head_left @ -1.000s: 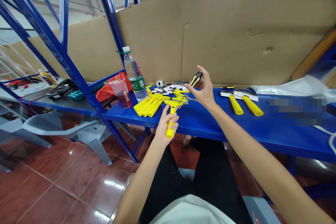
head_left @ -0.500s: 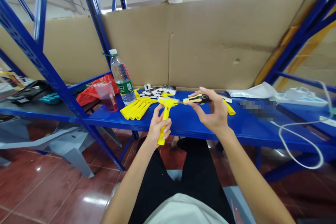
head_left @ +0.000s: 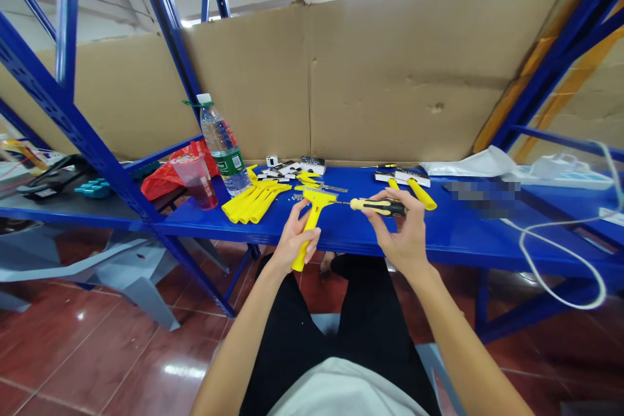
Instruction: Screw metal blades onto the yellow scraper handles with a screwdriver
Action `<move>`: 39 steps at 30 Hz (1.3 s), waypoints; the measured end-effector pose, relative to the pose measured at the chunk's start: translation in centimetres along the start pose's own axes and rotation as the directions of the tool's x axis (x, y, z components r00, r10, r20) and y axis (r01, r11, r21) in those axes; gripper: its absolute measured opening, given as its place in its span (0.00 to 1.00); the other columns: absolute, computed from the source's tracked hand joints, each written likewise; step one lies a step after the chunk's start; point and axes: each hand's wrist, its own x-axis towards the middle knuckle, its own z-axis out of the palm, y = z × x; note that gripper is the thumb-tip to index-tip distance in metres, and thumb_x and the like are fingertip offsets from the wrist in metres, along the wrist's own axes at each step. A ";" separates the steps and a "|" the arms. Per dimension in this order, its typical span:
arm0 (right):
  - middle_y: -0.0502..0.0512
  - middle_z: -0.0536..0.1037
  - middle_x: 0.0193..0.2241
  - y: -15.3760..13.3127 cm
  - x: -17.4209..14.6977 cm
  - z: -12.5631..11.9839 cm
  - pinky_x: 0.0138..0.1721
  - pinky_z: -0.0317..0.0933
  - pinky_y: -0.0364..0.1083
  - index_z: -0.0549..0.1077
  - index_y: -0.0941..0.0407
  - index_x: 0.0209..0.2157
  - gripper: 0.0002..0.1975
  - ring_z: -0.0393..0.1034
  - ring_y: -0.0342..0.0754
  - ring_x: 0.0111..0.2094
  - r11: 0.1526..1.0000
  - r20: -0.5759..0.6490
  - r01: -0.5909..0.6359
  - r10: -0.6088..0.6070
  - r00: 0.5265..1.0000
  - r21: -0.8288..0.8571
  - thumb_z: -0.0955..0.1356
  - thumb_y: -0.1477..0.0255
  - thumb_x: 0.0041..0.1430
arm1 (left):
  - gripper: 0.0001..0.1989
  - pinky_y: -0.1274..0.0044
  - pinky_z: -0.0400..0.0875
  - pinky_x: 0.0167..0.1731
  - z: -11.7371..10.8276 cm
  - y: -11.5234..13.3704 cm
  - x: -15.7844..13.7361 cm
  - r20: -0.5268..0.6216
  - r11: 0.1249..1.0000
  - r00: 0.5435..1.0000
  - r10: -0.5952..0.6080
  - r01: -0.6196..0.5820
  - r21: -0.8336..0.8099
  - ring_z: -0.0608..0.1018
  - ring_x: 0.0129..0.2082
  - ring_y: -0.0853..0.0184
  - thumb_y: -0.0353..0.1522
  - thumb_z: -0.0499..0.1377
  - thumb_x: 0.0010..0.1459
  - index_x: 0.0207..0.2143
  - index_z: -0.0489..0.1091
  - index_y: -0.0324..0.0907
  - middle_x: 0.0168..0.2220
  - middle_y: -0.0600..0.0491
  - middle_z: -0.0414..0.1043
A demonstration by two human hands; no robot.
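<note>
Fingers of my left hand (head_left: pixel 294 240) wrap round the handle of a yellow scraper (head_left: pixel 311 224), held upright with its wide head at the top. A metal strip shows along that head. My right hand (head_left: pixel 403 227) grips a black and pale-yellow screwdriver (head_left: pixel 379 207) lying level, its shaft pointing left at the right end of the scraper's head. Whether the tip touches the scraper I cannot tell. Behind my left hand lies a pile of yellow scraper handles (head_left: pixel 253 201). Beyond my right hand, two yellow handles (head_left: pixel 422 194) lie by black-and-white packets (head_left: pixel 402 177).
A water bottle (head_left: pixel 225 149) and a pink cup (head_left: pixel 197 182) stand at the left of the blue table (head_left: pixel 341 234). Small boxes (head_left: pixel 312 166) lie at the back against the cardboard wall (head_left: pixel 390 78). A white cable (head_left: pixel 529 253) loops over the right front edge.
The screwdriver and my right hand have moved slightly right and down, away from the scraper head. The scraper has tilted a little to the right in my left hand.
</note>
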 end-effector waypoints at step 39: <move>0.54 0.84 0.42 0.0 0.4 -0.1 0.51 0.83 0.60 0.76 0.49 0.50 0.16 0.86 0.58 0.46 0.989 -0.018 -0.146 0.145 0.989 -0.040 0.79 0.63 0.66 | 0.40 0.85 0.61 0.10 0.0 -0.1 0.2 -0.032 0.999 0.999 -0.003 0.002 -0.041 0.64 0.17 0.83 0.30 0.73 0.57 0.66 0.59 0.54 0.49 0.56 0.73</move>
